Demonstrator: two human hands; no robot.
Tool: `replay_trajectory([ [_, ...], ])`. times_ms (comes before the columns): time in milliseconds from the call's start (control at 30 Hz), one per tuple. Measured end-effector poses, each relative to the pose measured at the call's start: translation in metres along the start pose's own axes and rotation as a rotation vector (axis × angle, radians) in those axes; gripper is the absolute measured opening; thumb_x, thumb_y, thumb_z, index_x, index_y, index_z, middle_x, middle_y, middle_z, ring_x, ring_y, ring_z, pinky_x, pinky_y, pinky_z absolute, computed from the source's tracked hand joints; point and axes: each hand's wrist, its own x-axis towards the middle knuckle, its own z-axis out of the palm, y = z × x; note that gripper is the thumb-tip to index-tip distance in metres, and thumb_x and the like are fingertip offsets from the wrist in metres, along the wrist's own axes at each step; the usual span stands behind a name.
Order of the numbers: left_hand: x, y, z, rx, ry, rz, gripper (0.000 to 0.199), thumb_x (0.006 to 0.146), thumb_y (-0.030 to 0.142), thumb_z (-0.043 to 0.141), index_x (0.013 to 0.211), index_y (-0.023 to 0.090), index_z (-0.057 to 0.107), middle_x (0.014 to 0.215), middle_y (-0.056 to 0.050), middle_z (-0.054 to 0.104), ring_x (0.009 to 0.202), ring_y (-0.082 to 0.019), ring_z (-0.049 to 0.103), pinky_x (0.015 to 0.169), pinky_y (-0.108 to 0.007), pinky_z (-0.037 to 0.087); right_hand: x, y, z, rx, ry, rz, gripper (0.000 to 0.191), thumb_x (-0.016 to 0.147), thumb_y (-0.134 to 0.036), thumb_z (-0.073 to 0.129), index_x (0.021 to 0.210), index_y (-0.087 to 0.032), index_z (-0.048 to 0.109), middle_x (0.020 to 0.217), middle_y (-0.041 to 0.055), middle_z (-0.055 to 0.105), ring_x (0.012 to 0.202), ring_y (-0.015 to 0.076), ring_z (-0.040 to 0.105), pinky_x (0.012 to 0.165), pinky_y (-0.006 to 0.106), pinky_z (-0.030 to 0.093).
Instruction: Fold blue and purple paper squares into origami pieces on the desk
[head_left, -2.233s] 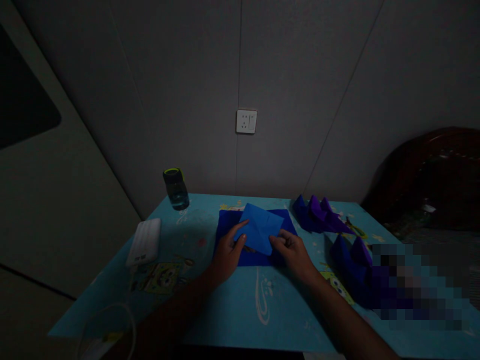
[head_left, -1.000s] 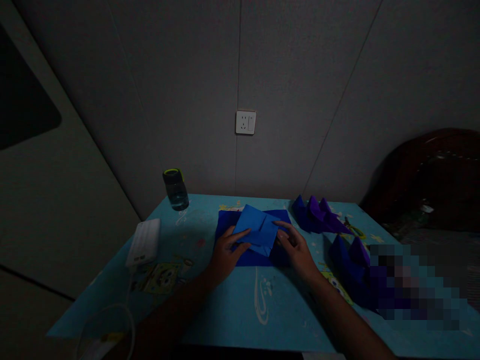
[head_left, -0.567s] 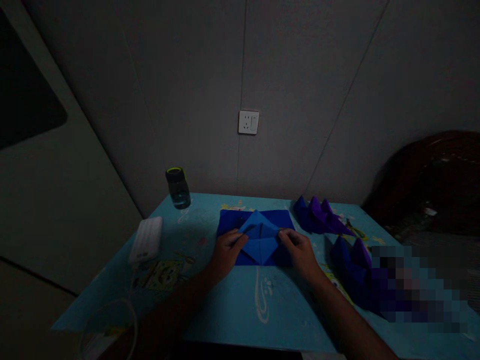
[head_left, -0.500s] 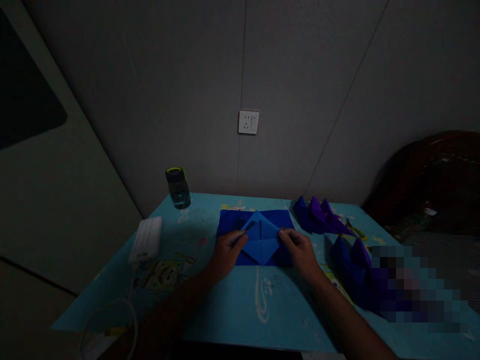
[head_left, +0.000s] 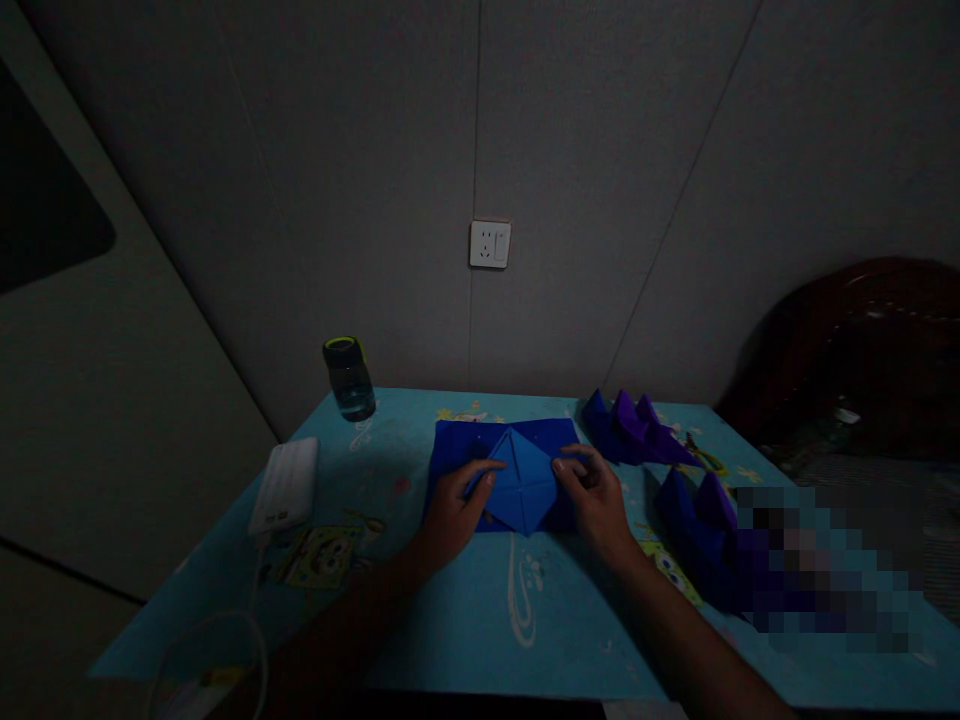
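A light blue folded paper (head_left: 523,492), diamond-shaped with creases crossing at its middle, is held over a flat dark blue sheet (head_left: 451,440). At its left edge, my left hand (head_left: 454,508) is closed on the paper, thumb and index finger on its front. My right hand (head_left: 598,500) holds the right corner between thumb and curled fingers. To the right stand a blue and purple folded paper boat (head_left: 634,430) and, closer to me, a second paper boat (head_left: 694,540), partly blurred out by pixelation.
A white power bank (head_left: 286,485) with a cable lies at the left of the table (head_left: 420,610), which has a light blue cartoon cover. Behind it stands a dark water bottle (head_left: 350,380). A socket (head_left: 490,245) is on the wall. A dark carved headboard (head_left: 862,320) rises at right.
The folded paper has turned slightly and its lower tip has come a little nearer to me. My right fingers have lifted and spread somewhat, and the view has shifted slightly.
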Motion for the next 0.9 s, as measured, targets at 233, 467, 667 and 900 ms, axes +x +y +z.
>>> replay_trajectory([
  [233,-0.002,-0.004,-0.001,-0.049,-0.157,0.032,0.047,0.093,0.04,0.05,0.135,0.019,0.055,0.094,-0.007,0.07,0.053,-0.012,0.064,0.053,-0.026,0.054,0.01,0.002,-0.006,-0.018,0.086,0.067,0.04,0.065,-0.051,0.08,0.085,-0.02,0.064,0.063,-0.0023,0.06,0.058,0.0141,0.052,0.055,0.025,0.04],
  [467,0.002,-0.007,0.0,-0.116,-0.078,-0.006,0.057,0.093,0.043,0.051,0.144,0.019,0.042,0.087,-0.004,0.07,0.055,-0.013,0.067,0.057,-0.026,0.056,0.013,0.001,-0.01,0.017,0.093,0.091,0.041,0.066,-0.051,0.079,0.088,-0.02,0.063,0.061,-0.0037,0.06,0.055,0.0125,0.05,0.052,0.024,0.036],
  [667,0.007,-0.004,0.001,-0.109,-0.024,-0.07,0.059,0.092,0.045,0.048,0.139,0.008,0.048,0.063,-0.003,0.069,0.053,-0.014,0.064,0.052,-0.024,0.052,0.011,0.001,-0.009,0.011,0.039,0.089,0.051,0.07,-0.052,0.077,0.106,-0.019,0.065,0.064,-0.0019,0.065,0.059,0.015,0.056,0.057,0.027,0.042],
  [900,0.007,-0.01,0.0,-0.047,0.001,-0.026,0.046,0.093,0.044,0.048,0.124,0.01,0.057,0.059,-0.001,0.066,0.051,-0.015,0.062,0.049,-0.023,0.048,0.012,-0.001,-0.011,-0.076,0.011,0.107,0.053,0.069,-0.055,0.076,0.104,-0.016,0.073,0.074,0.0054,0.073,0.068,0.021,0.064,0.065,0.033,0.049],
])
